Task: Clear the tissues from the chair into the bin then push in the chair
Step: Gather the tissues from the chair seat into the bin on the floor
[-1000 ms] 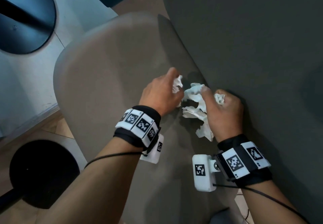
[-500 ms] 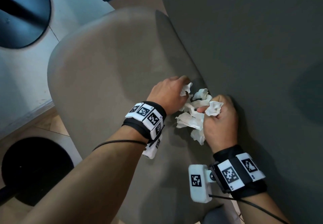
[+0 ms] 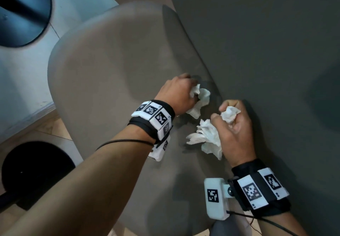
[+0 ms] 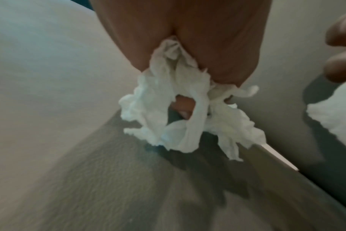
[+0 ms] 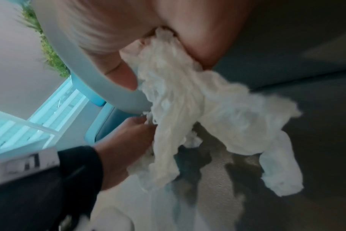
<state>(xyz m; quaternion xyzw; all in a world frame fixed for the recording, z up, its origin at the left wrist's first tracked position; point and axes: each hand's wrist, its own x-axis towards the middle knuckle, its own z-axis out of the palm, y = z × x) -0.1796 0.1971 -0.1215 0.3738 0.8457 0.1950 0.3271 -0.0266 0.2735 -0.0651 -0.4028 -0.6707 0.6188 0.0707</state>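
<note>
A grey padded chair seat (image 3: 103, 81) fills the head view, with its darker backrest (image 3: 257, 42) on the right. My left hand (image 3: 176, 94) grips a crumpled white tissue (image 3: 199, 99) close to the crease between seat and backrest. The same tissue (image 4: 180, 112) hangs from the curled fingers in the left wrist view. My right hand (image 3: 233, 123) grips a larger bunch of white tissues (image 3: 207, 138), with one wad (image 3: 230, 115) poking out of the top of the fist. That bunch (image 5: 198, 117) dangles just above the seat in the right wrist view.
A black round opening (image 3: 35, 173) lies at the lower left beside the chair, over a wooden floor (image 3: 46, 132). A dark blue round base (image 3: 20, 9) sits at the upper left on a pale surface. The backrest blocks the whole right side.
The two hands have drawn apart, each lifting its own share of the tissues off the seat. The pile between them is split up.
</note>
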